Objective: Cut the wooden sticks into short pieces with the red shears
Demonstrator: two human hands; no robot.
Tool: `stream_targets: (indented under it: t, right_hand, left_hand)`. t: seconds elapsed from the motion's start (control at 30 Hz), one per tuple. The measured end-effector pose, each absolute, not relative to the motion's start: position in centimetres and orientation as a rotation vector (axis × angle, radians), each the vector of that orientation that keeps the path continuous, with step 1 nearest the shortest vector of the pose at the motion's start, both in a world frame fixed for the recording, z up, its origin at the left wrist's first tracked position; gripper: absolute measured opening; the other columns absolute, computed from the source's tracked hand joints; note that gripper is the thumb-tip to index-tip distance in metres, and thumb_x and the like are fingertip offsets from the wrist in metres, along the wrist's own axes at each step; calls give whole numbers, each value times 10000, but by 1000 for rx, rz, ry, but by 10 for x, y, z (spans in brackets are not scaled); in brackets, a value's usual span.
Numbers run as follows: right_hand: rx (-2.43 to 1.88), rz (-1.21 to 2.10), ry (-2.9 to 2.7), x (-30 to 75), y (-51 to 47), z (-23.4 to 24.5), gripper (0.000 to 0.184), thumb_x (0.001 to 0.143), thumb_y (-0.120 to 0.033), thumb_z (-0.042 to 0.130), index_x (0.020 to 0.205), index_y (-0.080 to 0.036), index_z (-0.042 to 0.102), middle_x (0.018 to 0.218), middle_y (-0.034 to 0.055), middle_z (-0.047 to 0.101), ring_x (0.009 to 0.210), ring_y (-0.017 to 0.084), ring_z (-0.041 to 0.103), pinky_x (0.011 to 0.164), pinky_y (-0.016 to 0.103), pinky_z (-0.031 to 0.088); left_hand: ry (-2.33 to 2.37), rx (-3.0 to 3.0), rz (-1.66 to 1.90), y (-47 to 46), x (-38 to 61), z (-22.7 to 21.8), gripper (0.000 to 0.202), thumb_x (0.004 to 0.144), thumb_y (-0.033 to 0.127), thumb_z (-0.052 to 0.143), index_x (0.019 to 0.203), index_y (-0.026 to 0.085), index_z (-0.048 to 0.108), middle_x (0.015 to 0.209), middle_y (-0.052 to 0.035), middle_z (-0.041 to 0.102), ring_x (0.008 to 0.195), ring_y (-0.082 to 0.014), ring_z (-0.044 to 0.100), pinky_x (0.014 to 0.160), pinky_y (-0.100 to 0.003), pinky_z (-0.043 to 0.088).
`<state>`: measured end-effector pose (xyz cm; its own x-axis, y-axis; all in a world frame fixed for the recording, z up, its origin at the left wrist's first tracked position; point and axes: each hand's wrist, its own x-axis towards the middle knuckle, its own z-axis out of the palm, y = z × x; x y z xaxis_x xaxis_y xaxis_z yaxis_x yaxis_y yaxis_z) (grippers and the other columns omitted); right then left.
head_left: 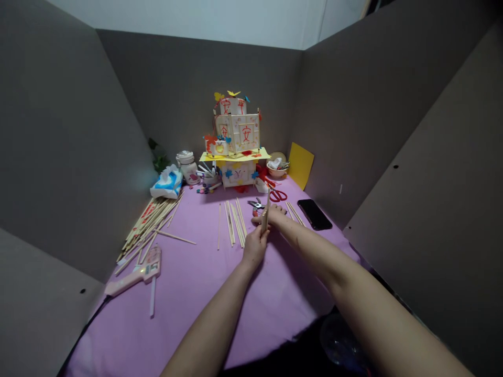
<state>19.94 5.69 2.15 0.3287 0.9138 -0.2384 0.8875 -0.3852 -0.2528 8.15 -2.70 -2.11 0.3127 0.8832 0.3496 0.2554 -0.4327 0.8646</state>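
The left hand [255, 247] had fingers curled round upright sticks [265, 217] above the tablecloth [188, 298]; the right hand [278, 211] was just beyond, near the pliers [257, 204], its grip impossible to tell. A low, steady hold seemed best

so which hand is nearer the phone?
Right. The right hand is left of the phone, with loose sticks between them; the left hand is farther left and closer to the camera, holding upright sticks.
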Motion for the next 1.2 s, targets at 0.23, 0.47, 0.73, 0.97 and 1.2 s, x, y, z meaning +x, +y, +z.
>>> stream_targets:
  t: [0.23, 0.47, 0.73, 0.97, 1.2]
  right_hand:
    - [-2481, 571, -1666, 201, 52, 32, 815, 494, -376, 833, 1218, -78, 605, 1291, 274, 543, 1166, 447, 488, 963, 538, 373]
    - [-2192, 609, -1520, 225, 32, 48, 339, 648, -426, 716, 820, -137, 672, 902, 174, 687, 1013, 346, 605, 796, 358, 469]
    - [-1219, 1273, -972, 276, -69, 94, 348, 770, -451, 459, 910, -171, 613, 834, 98, 689, 783, 216, 649, 702, 353, 543]
    - [-915, 1359, -764, 260, -160, 70, 439, 666, -297, 518, 1077, -181, 619, 1041, 128, 670, 933, 264, 652, 831, 464, 543]
    - [-1055, 676, -955, 242, -138, 13, 578, 677, -242, 658, 1232, -250, 495, 1051, 45, 605, 883, 196, 620, 888, 438, 524]
  left_hand:
    - [989, 1834, 1116, -27, 81, -22, 207, 896, 228, 504, 1002, 171, 673, 952, -83, 731, 866, -208, 680, 812, -316, 498]
    - [930, 1750, 1124, -27, 81, -26, 212, 898, 265, 513, 1019, 175, 663, 972, -81, 727, 871, -195, 686, 790, -305, 529]
    - [922, 1693, 1121, -27, 84, -30, 192, 885, 243, 523, 997, 178, 664, 976, -82, 713, 867, -185, 685, 746, -302, 561]
    - [923, 1722, 1138, -28, 84, -30, 196, 889, 267, 525, 990, 175, 665, 952, -82, 712, 854, -181, 678, 752, -303, 553]
    - [940, 1789, 1162, -31, 82, -25, 188, 885, 240, 520, 985, 175, 666, 944, -73, 718, 885, -178, 673, 793, -309, 538]
